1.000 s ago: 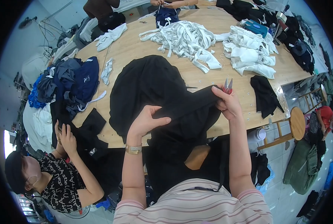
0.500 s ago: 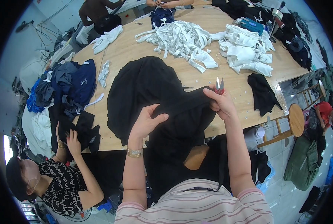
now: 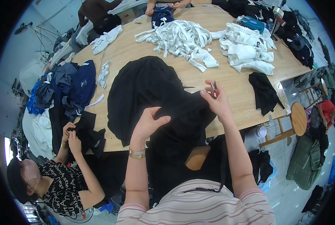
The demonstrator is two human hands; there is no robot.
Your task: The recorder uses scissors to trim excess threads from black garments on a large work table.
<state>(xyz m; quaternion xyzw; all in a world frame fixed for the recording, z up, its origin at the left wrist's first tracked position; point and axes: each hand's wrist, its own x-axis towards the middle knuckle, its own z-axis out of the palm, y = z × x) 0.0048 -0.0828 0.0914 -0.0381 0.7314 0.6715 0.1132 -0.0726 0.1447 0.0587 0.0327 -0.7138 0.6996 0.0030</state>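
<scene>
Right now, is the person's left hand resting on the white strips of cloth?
No, the left hand grips the black garment; the white strips lie farther up the table.

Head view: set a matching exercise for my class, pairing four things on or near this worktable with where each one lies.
Things:
1. black garment
2. heap of white strips
3. small snips
4. round wooden stool

Places:
A. on the floor beside the table's right edge
B. on the far middle of the table
C. in the right hand
D. spread on the table, its near part pinched by the left hand

Pairs: 1-D, 2-B, 3-C, 4-A
</scene>
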